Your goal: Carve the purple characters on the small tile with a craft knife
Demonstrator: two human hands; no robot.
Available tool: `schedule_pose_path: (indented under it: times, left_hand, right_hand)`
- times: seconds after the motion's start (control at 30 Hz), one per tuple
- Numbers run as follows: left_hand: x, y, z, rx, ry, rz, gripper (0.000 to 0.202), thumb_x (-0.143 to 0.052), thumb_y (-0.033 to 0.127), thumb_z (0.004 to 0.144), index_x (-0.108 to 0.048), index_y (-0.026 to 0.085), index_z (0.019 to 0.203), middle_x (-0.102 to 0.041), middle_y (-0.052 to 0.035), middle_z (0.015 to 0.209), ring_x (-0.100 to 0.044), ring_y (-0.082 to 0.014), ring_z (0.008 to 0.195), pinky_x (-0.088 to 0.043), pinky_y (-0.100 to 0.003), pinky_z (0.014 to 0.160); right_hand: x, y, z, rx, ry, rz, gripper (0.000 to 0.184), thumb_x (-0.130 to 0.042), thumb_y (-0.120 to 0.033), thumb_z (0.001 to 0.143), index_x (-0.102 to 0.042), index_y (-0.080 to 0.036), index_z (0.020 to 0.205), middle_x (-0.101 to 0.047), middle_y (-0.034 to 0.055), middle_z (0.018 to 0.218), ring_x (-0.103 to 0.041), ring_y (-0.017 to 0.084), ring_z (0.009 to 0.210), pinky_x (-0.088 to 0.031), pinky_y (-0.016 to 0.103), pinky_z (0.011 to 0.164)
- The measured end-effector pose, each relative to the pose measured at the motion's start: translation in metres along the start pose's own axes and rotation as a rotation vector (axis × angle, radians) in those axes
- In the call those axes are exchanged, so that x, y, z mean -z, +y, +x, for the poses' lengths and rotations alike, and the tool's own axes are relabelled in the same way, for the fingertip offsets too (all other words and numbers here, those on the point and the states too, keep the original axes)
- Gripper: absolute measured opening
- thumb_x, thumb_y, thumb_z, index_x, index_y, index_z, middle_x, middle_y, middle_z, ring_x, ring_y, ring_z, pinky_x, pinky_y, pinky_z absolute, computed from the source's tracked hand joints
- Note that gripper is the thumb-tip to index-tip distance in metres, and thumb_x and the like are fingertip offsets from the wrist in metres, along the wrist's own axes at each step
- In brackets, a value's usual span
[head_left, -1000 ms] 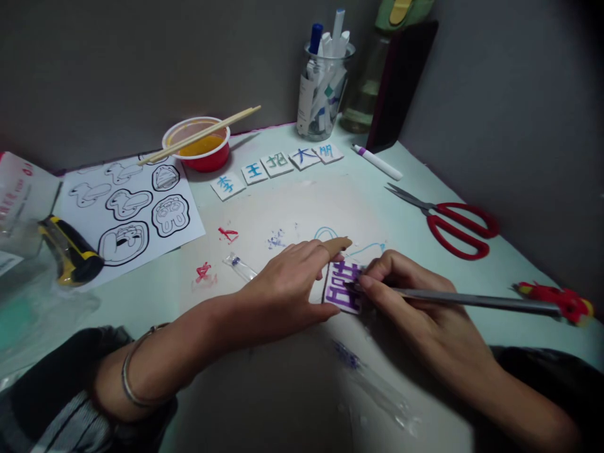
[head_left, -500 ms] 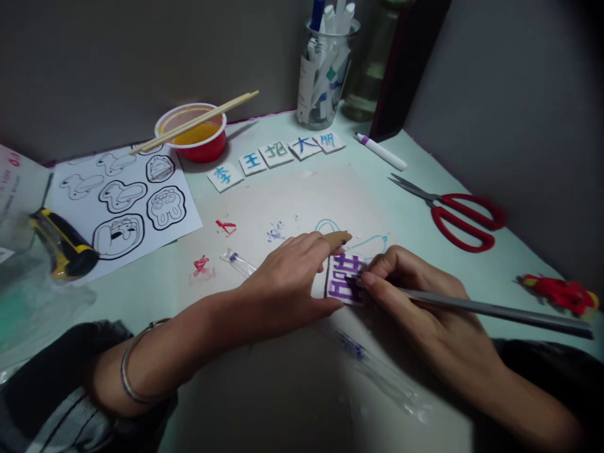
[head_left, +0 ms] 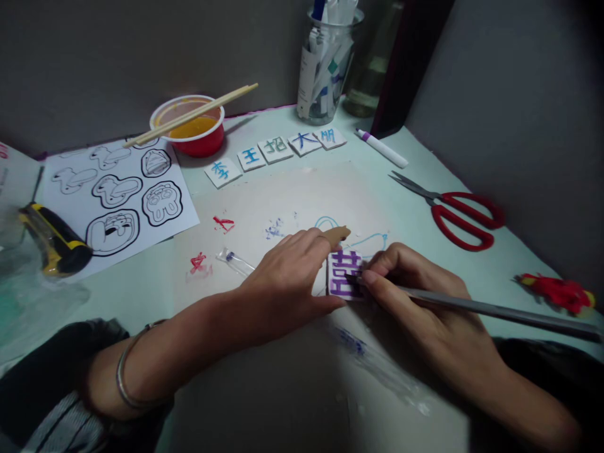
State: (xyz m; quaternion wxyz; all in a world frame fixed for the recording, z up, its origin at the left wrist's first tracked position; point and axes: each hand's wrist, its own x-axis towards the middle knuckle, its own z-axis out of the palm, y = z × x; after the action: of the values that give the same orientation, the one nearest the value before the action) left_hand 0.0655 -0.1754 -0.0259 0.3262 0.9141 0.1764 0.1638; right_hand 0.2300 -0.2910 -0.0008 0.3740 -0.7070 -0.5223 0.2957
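A small white square block (head_left: 343,290) with purple characters drawn on it lies flat on the board. My left hand (head_left: 287,277) grips its left side, thumb at the near edge and a finger with a tan covering (head_left: 336,235) at the far edge. In my right hand (head_left: 415,289) is a slim, metal-handled craft knife (head_left: 491,308), held like a pen. Its dark tip touches the purple marks, and my right fingers cover the block's right side. A clear plastic wrapper (head_left: 236,263) sits beside my left hand.
Red-handled scissors (head_left: 465,229), a marker (head_left: 383,148) and a small red object (head_left: 557,294) are on the right. Behind stand several marked tiles (head_left: 276,148), a red bowl (head_left: 202,143) with chopsticks (head_left: 189,116) and a pen jar (head_left: 325,82). A utility knife (head_left: 56,242) and printed sheet (head_left: 127,195) lie left.
The view has shifted slightly, so the things at left sit a little further left and higher. Both hands keep their hold, and the knife tip has moved slightly left and up on the block.
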Motion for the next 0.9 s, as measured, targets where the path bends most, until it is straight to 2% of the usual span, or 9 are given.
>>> schedule_pose_path:
  times: [0.1, 0.17, 0.27, 0.4, 0.5, 0.63, 0.9]
  left_hand:
    - [0.004, 0.000, -0.002, -0.013, -0.043, 0.042, 0.090, -0.084, 0.042, 0.075, -0.034, 0.015, 0.145, -0.057, -0.0141, 0.124, -0.056, -0.0306, 0.112, -0.048, -0.043, 0.095]
    - [0.009, -0.001, -0.002, -0.012, -0.089, 0.051, 0.095, -0.086, 0.042, 0.073, -0.033, 0.014, 0.147, -0.056, -0.0147, 0.125, -0.056, -0.0306, 0.112, -0.049, -0.043, 0.094]
    - [0.016, -0.005, -0.001, -0.055, -0.091, 0.044, 0.089, -0.083, 0.035, 0.077, -0.032, 0.015, 0.147, -0.055, -0.0151, 0.131, -0.054, -0.0306, 0.119, -0.046, -0.042, 0.100]
    - [0.017, -0.011, 0.003, -0.177, -0.110, -0.032, 0.082, -0.077, 0.028, 0.083, -0.030, 0.017, 0.150, -0.047, -0.0150, 0.147, -0.043, -0.0298, 0.134, -0.035, -0.043, 0.113]
    - [0.016, -0.013, 0.004, -0.178, -0.138, -0.091, 0.074, -0.069, 0.024, 0.090, -0.028, 0.019, 0.151, -0.049, -0.0133, 0.146, -0.044, -0.0270, 0.133, -0.036, -0.041, 0.112]
    - [0.013, -0.013, 0.001, -0.119, -0.092, -0.112, 0.066, -0.066, 0.020, 0.092, -0.033, 0.018, 0.149, -0.060, -0.0106, 0.131, -0.052, -0.0240, 0.122, -0.042, -0.037, 0.105]
    - [0.003, -0.009, -0.001, -0.128, 0.042, -0.001, 0.067, -0.074, 0.019, 0.085, -0.041, 0.009, 0.143, -0.063, -0.0097, 0.124, -0.054, -0.0214, 0.112, -0.042, -0.032, 0.102]
  right_hand:
    - [0.002, 0.000, 0.003, -0.007, -0.037, 0.003, 0.019, -0.058, -0.028, 0.090, -0.054, -0.022, 0.072, -0.060, -0.0013, 0.067, -0.051, 0.013, 0.058, -0.039, 0.025, 0.049]
    - [0.004, 0.000, 0.005, -0.017, -0.074, 0.005, 0.020, -0.057, -0.028, 0.090, -0.053, -0.022, 0.072, -0.061, -0.0010, 0.068, -0.052, 0.013, 0.059, -0.039, 0.025, 0.049]
    - [0.010, 0.000, 0.006, -0.017, -0.121, 0.012, 0.019, -0.056, -0.029, 0.091, -0.053, -0.022, 0.073, -0.061, -0.0008, 0.069, -0.053, 0.013, 0.060, -0.039, 0.025, 0.050]
    - [0.014, -0.001, 0.008, 0.003, -0.149, -0.004, 0.018, -0.055, -0.028, 0.091, -0.054, -0.022, 0.073, -0.062, -0.0006, 0.070, -0.053, 0.014, 0.061, -0.039, 0.026, 0.050]
    - [0.015, -0.002, 0.008, 0.000, -0.163, -0.006, 0.019, -0.055, -0.028, 0.091, -0.054, -0.022, 0.073, -0.062, -0.0006, 0.070, -0.054, 0.014, 0.061, -0.039, 0.026, 0.050]
    - [0.014, -0.002, 0.007, 0.007, -0.163, -0.031, 0.018, -0.055, -0.028, 0.091, -0.054, -0.022, 0.074, -0.062, -0.0006, 0.069, -0.054, 0.013, 0.058, -0.040, 0.026, 0.049]
    - [0.013, -0.002, 0.003, 0.018, -0.127, -0.045, 0.020, -0.056, -0.033, 0.092, -0.053, -0.022, 0.075, -0.061, -0.0012, 0.071, -0.052, 0.013, 0.059, -0.038, 0.025, 0.049]
